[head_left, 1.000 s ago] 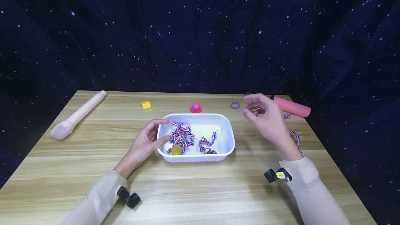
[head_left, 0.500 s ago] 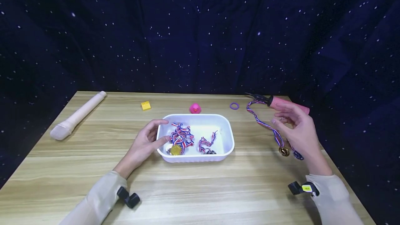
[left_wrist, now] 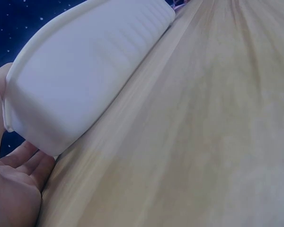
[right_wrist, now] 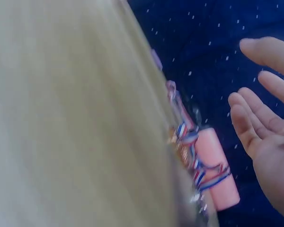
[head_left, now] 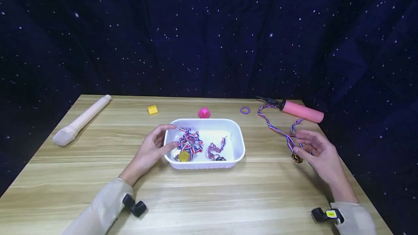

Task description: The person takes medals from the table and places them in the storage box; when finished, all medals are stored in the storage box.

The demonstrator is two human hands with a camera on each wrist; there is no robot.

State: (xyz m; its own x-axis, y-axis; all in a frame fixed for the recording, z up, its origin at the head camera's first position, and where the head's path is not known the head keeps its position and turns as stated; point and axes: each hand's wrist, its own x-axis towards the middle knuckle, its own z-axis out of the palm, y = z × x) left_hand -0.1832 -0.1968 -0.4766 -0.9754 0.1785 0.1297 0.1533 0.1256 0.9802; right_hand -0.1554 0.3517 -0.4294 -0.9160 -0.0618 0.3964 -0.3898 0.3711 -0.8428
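Note:
My left hand (head_left: pixel 153 153) grips the left end of a white plastic tub (head_left: pixel 205 165), thumb over the rim and fingers against the outer wall. Inside the tub lie medals on striped ribbons: a tangled heap with a gold medal (head_left: pixel 184 156) on the left, and a dark medal (head_left: pixel 220 159) with its ribbon on the right. My right hand (head_left: pixel 321 159) hovers at the table's right side, fingers loosely bent and holding nothing in the right wrist view. Under its thumb and fingertips are a gold-coloured medal (head_left: pixel 296 159) and striped ribbons (head_left: pixel 274 128); the hand partly hides a second medal.
A pink hand pump (head_left: pixel 302 111) with a black nozzle lies at the back right. Along the back are a purple ring (head_left: pixel 245 110), a pink rubber duck (head_left: pixel 204 113) and a yellow toy brick (head_left: pixel 152 110). A white microphone (head_left: pixel 83 119) lies on the left.
My right hand has swung right and toward me, from near the purple ring to beside the medals, uncovering the pump and ribbons. The left hand and tub have stayed in place.

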